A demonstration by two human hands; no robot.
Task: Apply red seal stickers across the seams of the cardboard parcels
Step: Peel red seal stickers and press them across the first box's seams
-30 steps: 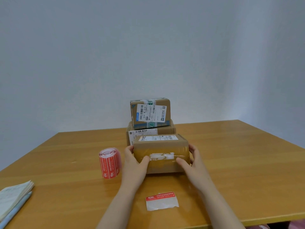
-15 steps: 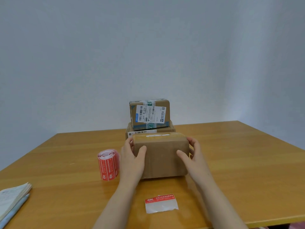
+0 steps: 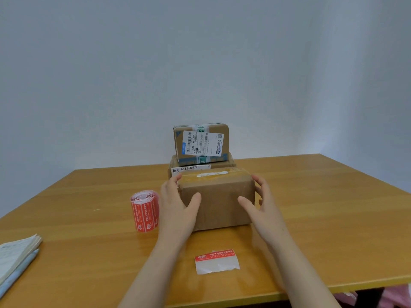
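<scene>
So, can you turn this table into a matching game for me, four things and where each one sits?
Things: 1 sticker roll; 2 loose sticker; 3 notebook; 4 plain parcel.
Places: A between the left hand and right hand; B flat, centre foreground; C at the picture's left border; D standing just left of the left hand.
Pairs: 1-D, 2-B, 3-C, 4-A.

We clasp the near parcel point(image 3: 219, 205) between our left hand point(image 3: 178, 210) and right hand point(image 3: 264, 212), thumbs on its front face, fingers round its ends, its taped seam facing up. Right behind it we see two labelled parcels point(image 3: 201, 143) stacked on the wooden table point(image 3: 322, 218). The roll of red seal stickers point(image 3: 145, 211) stands just left of our left hand, a loose sticker strip point(image 3: 216, 261) lies between our forearms, and a notebook point(image 3: 15, 254) lies far left.
</scene>
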